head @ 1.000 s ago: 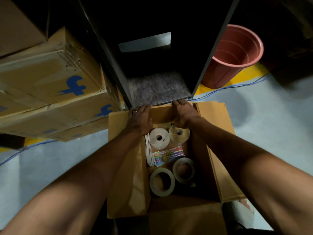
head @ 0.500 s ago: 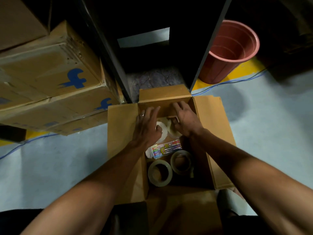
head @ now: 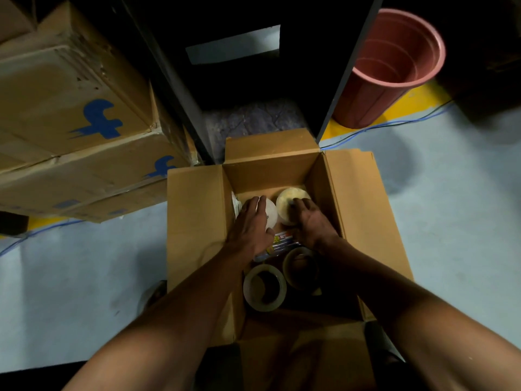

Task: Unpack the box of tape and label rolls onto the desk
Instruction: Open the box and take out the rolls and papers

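Open cardboard box [head: 358,210]: white roll [head: 271,214], yellowish roll [head: 290,200], two tape rings. Left hand [head: 251,230] fingers curl over white roll; right hand [head: 311,224] fingers curl on yellowish roll.

My left hand [head: 251,225] covers much of the white roll [head: 271,214] at the far end of the open box [head: 355,210], and my right hand [head: 311,225] hides the near part of the yellowish roll [head: 291,200] beside it. Between my wrists only a strip of the colourful packet [head: 279,241] shows, its print too blurred to read. The box's near flap and my forearms run off the bottom edge.
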{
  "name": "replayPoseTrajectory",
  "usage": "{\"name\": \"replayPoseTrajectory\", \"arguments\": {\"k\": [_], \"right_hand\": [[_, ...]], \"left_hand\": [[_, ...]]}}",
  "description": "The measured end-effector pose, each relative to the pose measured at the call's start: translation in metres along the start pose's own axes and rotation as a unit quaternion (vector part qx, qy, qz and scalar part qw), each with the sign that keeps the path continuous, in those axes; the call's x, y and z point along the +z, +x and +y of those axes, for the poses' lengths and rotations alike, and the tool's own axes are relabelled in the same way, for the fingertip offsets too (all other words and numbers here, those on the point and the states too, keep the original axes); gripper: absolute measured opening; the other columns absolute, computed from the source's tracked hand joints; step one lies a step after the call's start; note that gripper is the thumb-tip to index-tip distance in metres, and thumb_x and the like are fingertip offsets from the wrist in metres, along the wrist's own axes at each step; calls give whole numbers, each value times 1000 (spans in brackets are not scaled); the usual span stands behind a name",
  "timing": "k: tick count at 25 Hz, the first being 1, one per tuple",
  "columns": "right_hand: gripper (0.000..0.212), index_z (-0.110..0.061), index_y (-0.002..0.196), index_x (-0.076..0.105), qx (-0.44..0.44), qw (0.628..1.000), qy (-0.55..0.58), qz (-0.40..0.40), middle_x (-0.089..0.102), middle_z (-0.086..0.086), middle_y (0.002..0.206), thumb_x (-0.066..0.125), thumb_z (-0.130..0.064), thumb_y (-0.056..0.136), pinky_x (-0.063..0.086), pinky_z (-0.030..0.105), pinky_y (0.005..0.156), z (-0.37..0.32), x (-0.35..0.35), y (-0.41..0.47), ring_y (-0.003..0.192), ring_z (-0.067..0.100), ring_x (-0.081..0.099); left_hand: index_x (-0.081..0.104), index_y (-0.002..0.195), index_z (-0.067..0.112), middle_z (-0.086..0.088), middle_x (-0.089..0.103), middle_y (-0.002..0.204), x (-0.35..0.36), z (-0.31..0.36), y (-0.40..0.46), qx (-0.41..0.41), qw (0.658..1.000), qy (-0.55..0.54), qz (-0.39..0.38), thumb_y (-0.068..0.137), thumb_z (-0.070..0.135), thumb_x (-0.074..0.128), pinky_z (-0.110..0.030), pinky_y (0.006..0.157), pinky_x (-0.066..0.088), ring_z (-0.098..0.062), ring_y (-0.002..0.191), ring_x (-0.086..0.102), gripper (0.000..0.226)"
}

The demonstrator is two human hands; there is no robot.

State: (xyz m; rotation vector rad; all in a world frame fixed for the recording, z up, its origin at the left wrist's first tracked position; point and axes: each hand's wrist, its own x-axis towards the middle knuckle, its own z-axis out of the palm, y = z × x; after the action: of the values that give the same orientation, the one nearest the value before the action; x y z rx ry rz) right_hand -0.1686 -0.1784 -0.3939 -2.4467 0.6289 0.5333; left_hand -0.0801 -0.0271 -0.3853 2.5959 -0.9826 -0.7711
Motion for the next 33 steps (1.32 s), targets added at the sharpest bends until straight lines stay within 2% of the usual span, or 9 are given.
{"name": "replayPoseTrajectory", "arguments": {"k": [3,7,11,15,20,24,26,29,33], "right_hand": [[104,-12,157,5,7,999,-41,-9,3,21,163,76,-24,82,17,40,124,0,10,18,152,34,6],[106,-16,158,5,3,999,-50,2,-3,22,163,75,-40,82,11,48,124,5,14,39,152,37,-3],[106,-16,158,4,21,999,-32,16,-3,24,162,74,-42,83,15,45,124,9,23,54,151,38,0],[104,-15,158,4,23,997,-68,25,4,25,160,75,-35,83,21,44,122,14,31,61,149,40,10],[106,-14,157,10,5,996,-79,30,16,24,152,78,-32,78,31,43,115,17,27,62,137,40,28],[108,-9,157,-4,11,987,-158,4,17,32,152,69,-44,85,26,42,117,12,26,63,138,43,27],[103,-1,155,-4,9,979,-205,6,21,33,150,61,-45,90,24,41,116,8,21,61,136,42,29],[98,11,150,6,10,960,-280,5,26,30,149,57,-48,89,25,42,115,-1,14,62,134,39,33],[92,13,145,16,8,951,-309,-2,33,29,145,61,-43,87,26,43,114,-8,9,61,130,38,37]], "left_hand": [[13,156,7,-9,17,160,10,-5,16,-13,1000,8,-26,85,25,67,-38,117,31,-27,147,23,91],[7,156,9,-11,12,160,22,-11,33,5,998,53,-42,82,29,71,-40,117,31,-33,146,22,101],[-3,156,11,-13,6,162,32,-14,44,-13,995,78,-57,74,34,82,-41,121,23,-33,150,11,121],[1,156,13,-13,16,157,35,-18,48,-22,991,129,-38,72,40,83,-41,117,28,-33,144,23,120],[6,155,11,-13,26,151,34,-22,49,-27,980,196,-17,68,50,83,-38,108,34,-31,133,38,122],[8,155,8,-14,31,149,33,-28,52,-35,980,194,-20,65,56,83,-38,105,36,-30,130,42,127],[13,153,6,-14,33,147,31,-29,52,-38,983,180,-15,63,59,83,-39,105,35,-30,130,42,126],[27,144,7,-11,40,137,32,-32,51,-28,983,180,-2,60,64,82,-40,103,36,-30,124,44,116],[36,139,9,-10,44,132,30,-35,44,2,987,159,27,58,65,82,-39,101,36,-29,121,45,108]]}}
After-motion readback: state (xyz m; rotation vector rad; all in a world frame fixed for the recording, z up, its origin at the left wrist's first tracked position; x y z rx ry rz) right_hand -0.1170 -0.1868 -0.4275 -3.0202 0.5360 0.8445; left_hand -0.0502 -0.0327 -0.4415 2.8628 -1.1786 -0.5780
